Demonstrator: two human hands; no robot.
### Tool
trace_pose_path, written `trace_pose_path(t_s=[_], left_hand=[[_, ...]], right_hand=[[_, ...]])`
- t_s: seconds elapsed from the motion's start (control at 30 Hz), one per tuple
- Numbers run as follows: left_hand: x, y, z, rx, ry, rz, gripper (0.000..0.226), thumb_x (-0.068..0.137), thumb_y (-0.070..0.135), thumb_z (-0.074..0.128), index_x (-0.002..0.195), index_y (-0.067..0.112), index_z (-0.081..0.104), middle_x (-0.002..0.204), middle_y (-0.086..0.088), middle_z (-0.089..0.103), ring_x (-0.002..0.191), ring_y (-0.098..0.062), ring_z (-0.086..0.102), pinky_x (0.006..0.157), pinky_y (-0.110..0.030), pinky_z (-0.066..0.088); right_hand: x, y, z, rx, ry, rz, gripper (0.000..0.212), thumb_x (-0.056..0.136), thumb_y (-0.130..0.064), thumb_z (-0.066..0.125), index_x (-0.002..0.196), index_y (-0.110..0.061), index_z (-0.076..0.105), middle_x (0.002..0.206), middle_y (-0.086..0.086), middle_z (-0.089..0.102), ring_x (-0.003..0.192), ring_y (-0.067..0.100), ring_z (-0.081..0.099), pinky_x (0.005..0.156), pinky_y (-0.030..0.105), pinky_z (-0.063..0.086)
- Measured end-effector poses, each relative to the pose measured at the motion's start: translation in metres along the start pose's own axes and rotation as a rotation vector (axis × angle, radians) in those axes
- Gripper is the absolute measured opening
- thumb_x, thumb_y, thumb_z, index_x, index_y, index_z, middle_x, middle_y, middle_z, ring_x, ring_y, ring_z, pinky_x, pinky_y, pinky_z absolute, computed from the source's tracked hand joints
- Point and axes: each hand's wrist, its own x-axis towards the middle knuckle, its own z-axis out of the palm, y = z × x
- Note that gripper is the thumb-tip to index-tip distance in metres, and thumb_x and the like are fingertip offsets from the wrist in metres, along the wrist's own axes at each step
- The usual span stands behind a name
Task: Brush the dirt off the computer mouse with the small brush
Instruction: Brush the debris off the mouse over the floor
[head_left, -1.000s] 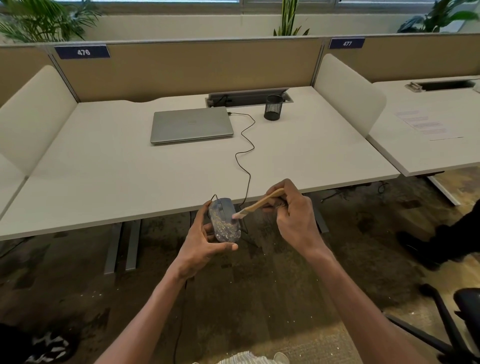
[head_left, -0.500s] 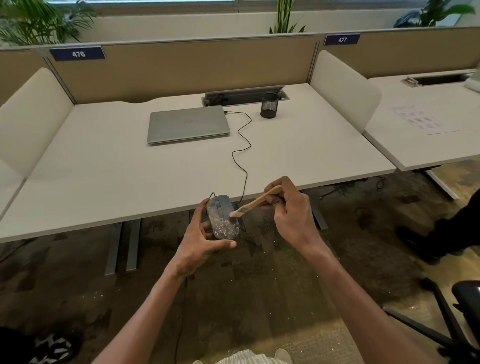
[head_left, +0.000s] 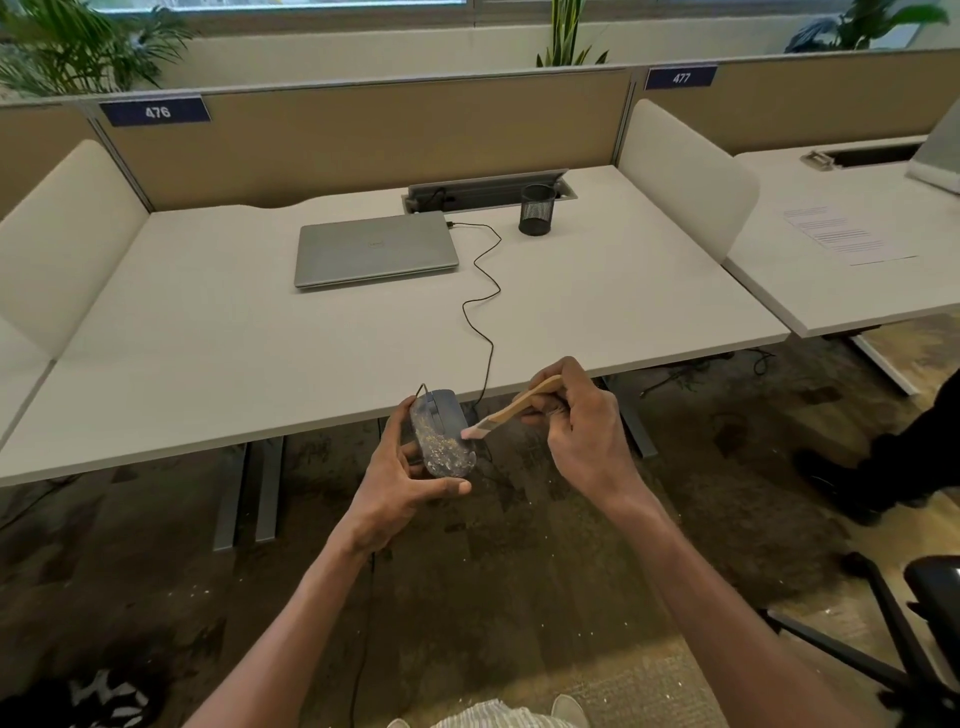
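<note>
mouse (head_left: 441, 434) gripped in left hand (head_left: 400, 486) fingers; brush (head_left: 511, 408) bristles touching its right edge.

You hold a grey, oval, corded computer mouse (head_left: 441, 434), speckled with pale crumbs, off the desk; the small wooden-handled brush (head_left: 511, 408) slants down, bristles touching its right edge.

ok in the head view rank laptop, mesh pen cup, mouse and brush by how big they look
1. laptop
2. mouse and brush: look alike; both nearer the camera
3. mesh pen cup, though farther off
</note>
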Motion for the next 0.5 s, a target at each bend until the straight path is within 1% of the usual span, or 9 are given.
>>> trace_pose_path(t_s=[0.07, 0.17, 0.27, 0.37, 0.43, 0.5], left_hand=[[-0.001, 0.000, 0.000, -0.008, 0.002, 0.001, 0.140, 0.043, 0.031, 0.100, 0.157, 0.037, 0.019, 0.144, -0.015, 0.055, 0.121, -0.028, 0.066, 0.098, -0.051, 0.057], [-0.002, -0.001, -0.001, -0.019, 0.014, 0.004, 0.139, 0.044, 0.030, 0.100, 0.157, 0.037, 0.020, 0.143, -0.013, 0.055, 0.119, -0.023, 0.067, 0.095, -0.046, 0.059], [-0.003, -0.002, -0.002, -0.028, 0.023, 0.002, 0.139, 0.044, 0.029, 0.100, 0.157, 0.038, 0.020, 0.143, -0.013, 0.055, 0.120, -0.027, 0.067, 0.094, -0.047, 0.060], [-0.002, -0.001, -0.002, -0.032, 0.014, -0.001, 0.140, 0.043, 0.028, 0.100, 0.157, 0.039, 0.019, 0.142, -0.015, 0.056, 0.119, -0.030, 0.067, 0.095, -0.050, 0.059], [-0.001, -0.001, -0.001, -0.033, 0.005, 0.001, 0.140, 0.043, 0.029, 0.101, 0.157, 0.039, 0.020, 0.142, -0.015, 0.056, 0.120, -0.030, 0.067, 0.098, -0.053, 0.057], [-0.002, 0.000, 0.001, -0.037, -0.004, 0.003, 0.140, 0.043, 0.029, 0.101, 0.157, 0.039, 0.020, 0.143, -0.014, 0.055, 0.121, -0.029, 0.066, 0.098, -0.053, 0.057]], right_hand=[[-0.004, 0.001, 0.001, -0.019, -0.014, -0.012, 0.027, 0.095, 0.007, 0.054, 0.107, -0.017, 0.053, 0.096, -0.001, 0.068, 0.086, 0.004, 0.072, 0.072, 0.013, 0.057], [-0.011, 0.007, -0.002, -0.026, -0.043, -0.008, 0.028, 0.096, 0.009, 0.052, 0.106, -0.017, 0.054, 0.095, -0.006, 0.066, 0.087, 0.002, 0.071, 0.074, 0.016, 0.058], [-0.015, 0.010, -0.005, -0.008, -0.044, 0.012, 0.027, 0.096, 0.008, 0.052, 0.105, -0.017, 0.056, 0.094, -0.013, 0.064, 0.092, -0.002, 0.070, 0.075, 0.016, 0.058], [-0.012, 0.008, -0.006, 0.022, -0.006, 0.003, 0.025, 0.096, 0.007, 0.053, 0.107, -0.015, 0.056, 0.096, -0.009, 0.067, 0.093, 0.000, 0.070, 0.074, 0.016, 0.058], [-0.010, 0.004, -0.005, 0.029, 0.007, -0.008, 0.025, 0.096, 0.006, 0.054, 0.107, -0.017, 0.054, 0.097, -0.003, 0.068, 0.092, 0.002, 0.071, 0.074, 0.016, 0.058], [-0.011, 0.003, -0.002, 0.020, 0.005, -0.012, 0.025, 0.096, 0.005, 0.055, 0.106, -0.018, 0.053, 0.097, -0.002, 0.069, 0.091, 0.004, 0.072, 0.075, 0.017, 0.059]])
